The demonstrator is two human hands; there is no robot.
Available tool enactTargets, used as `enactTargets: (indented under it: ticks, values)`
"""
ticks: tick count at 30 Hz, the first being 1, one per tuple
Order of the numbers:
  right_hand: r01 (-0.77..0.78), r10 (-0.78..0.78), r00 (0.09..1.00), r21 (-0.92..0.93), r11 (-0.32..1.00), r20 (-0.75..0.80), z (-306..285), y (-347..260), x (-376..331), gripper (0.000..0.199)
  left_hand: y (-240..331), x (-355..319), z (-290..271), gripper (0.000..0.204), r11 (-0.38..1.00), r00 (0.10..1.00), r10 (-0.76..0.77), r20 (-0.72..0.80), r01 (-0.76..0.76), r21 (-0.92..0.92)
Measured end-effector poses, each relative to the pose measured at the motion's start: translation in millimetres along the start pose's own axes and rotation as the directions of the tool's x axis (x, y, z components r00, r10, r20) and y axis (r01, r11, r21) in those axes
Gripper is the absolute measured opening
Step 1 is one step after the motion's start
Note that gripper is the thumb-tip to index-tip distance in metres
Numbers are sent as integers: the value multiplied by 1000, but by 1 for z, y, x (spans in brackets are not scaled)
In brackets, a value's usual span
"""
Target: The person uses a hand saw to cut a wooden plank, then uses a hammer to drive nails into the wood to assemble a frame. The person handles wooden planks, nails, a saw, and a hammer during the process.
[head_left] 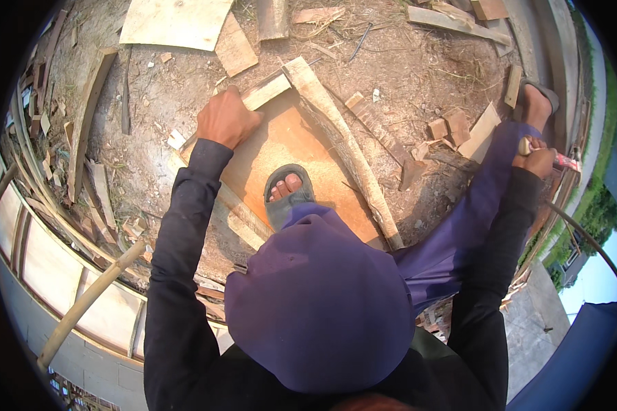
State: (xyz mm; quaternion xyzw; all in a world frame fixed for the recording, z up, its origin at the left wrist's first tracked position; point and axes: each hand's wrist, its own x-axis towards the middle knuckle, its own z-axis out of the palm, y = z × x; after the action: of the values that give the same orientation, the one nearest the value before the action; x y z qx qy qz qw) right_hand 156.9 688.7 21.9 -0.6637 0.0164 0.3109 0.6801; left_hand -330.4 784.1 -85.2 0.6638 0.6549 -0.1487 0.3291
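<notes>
Your left hand (226,120) lay knuckles-up on the pale wooden strip (257,96), fingers curled together over its far edge. The strip ran along the far-left edge of the orange plywood board (288,147), long axis pointing far-right. Your sandalled foot (288,195) pinned the board. Your right hand (536,159) was fisted round a wooden handle (524,145), possibly a hammer; its head was hidden.

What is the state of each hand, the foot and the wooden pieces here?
Left hand: grips the end of a wooden slat.
Right hand: closed around a wooden handle; the tool head is hidden.
Sandalled foot: planted on the plywood board.
Rough plank: lies across the board's edge.
</notes>
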Motion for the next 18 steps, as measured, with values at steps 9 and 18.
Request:
enactTargets:
  ticks: [9, 18]
  values:
    - [-392, 409, 907, -148, 908, 106, -40, -16, -4, 28, -4, -2, 5, 47, 1000, 1000, 6, 3, -6, 6]
    - [-479, 698, 710, -660, 579, 97, 17, 34, -111, 34, -2, 0, 1, 54, 998, 999, -27, 25, 25, 61]
